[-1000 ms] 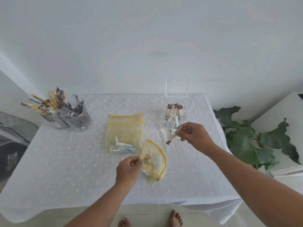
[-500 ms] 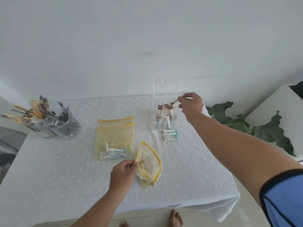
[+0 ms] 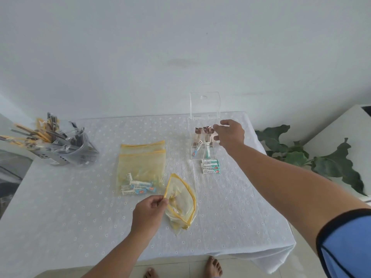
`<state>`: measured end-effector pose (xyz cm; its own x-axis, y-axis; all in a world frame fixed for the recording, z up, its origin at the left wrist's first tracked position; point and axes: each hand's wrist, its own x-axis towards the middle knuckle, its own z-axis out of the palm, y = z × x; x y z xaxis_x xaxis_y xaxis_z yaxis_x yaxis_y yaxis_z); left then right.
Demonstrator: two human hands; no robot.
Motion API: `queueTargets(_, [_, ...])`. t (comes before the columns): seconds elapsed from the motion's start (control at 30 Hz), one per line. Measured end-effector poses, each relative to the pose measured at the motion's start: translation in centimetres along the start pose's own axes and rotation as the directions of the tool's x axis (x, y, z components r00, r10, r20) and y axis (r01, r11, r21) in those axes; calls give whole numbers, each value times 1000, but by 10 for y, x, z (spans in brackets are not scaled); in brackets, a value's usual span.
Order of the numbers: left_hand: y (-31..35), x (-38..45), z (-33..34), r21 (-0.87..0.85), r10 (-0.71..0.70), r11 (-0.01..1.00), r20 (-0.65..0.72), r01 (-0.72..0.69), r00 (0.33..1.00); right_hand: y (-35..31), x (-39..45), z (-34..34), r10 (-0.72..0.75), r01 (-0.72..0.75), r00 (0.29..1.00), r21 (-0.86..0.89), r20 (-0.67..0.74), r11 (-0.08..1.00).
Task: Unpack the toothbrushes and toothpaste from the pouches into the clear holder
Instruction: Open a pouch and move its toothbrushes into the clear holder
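1. Clear holder [image 3: 203, 151] stands far-right of centre on the table [image 3: 60, 227], lid [image 3: 205, 105] tipped up behind it. Inside: several toothbrushes [image 3: 202, 133] upright w/ brown heads at the top, plus a couple of toothpaste tubes [image 3: 207, 152] low down, one leaning.
2. Right hand [image 3: 230, 135] is at the holder's top right edge, fingers loosely spread, nothing seen in it; fingertips just beside the brush heads, can't tell if touching.
3. Just in front of the holder, touching its near edge or nearly so: small stack of loose toothpaste tubes [image 3: 210, 167] lying flat on the cloth.
4. Open pouch [image 3: 180, 203], yellow-trimmed & see-through, sits near centre w/ mouth held up. Left hand [image 3: 149, 212] pinches its rim at the left side w/ thumb and fingers. Contents unclear, some pale shapes inside.
5. Left of that, far side: two more yellow pouches [image 3: 142, 163] lying flat, overlapped. The nearer one has several white-blue tubes at its near end.
6. Far left: grey perforated caddy [image 3: 70, 153] stuffed w/ wrapped items, yellow & dark handles sticking out leftward.
7. Right of table: green plant [image 3: 301, 153] and a white cabinet [image 3: 341, 129]. Bare feet [image 3: 214, 267] show at the near edge.
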<state>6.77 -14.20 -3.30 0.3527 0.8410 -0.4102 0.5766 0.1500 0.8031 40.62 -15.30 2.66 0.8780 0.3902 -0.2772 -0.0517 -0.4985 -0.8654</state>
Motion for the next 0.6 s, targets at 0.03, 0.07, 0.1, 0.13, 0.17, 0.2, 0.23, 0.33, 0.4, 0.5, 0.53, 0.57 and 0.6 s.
queueTargets(0.03, [0,0,0,-2,-2,1000,-2,2,1000,0,-4,-3,-32,32,999,-28,-4,999])
queueTargets(0.07, [1,1,0,-8,-7,1000,-3,7,1000,2,-8,-5,-70,69,998,-68,-4,995])
queueTargets(0.1, [1,1,0,-17,-13,1000,-2,13,1000,4,-13,-6,-114,113,994,-112,3,987])
queueTargets(0.13, [0,1,0,-25,-18,1000,0,18,1000,7,-19,-7,-164,165,986,-146,18,975])
queueTargets(0.17, [1,1,0,-31,-20,999,3,20,1000,10,-26,-6,-216,220,975,-167,46,961])
queueTargets(0.2, [1,0,-1,-34,-21,999,4,21,1000,13,-35,-5,-266,278,960,-176,89,944])
queueTargets(0.23, [1,-1,-1,-34,-21,999,4,21,1000,17,-46,-2,-311,335,939,-183,150,924])
queueTargets(0.33, [2,-4,-3,-45,-39,998,0,39,999,24,-89,10,-350,459,829,-171,437,872])
queueTargets(0.4, [0,-5,-4,-46,-56,997,-7,56,998,33,-115,26,-237,441,736,-182,634,879])
queueTargets(0.5, [-5,-8,-9,-38,-66,997,-20,65,998,52,-141,58,43,322,671,-342,740,883])
queueTargets(0.53, [-7,-9,-12,-37,-64,997,-26,63,998,59,-145,67,110,309,685,-424,721,852])
queueTargets(0.57, [-9,-10,-15,-36,-59,998,-31,58,998,64,-149,75,140,332,710,-504,690,797])
queueTargets(0.6, [-11,-11,-18,-31,-52,998,-36,51,998,70,-151,82,138,372,737,-567,662,735])
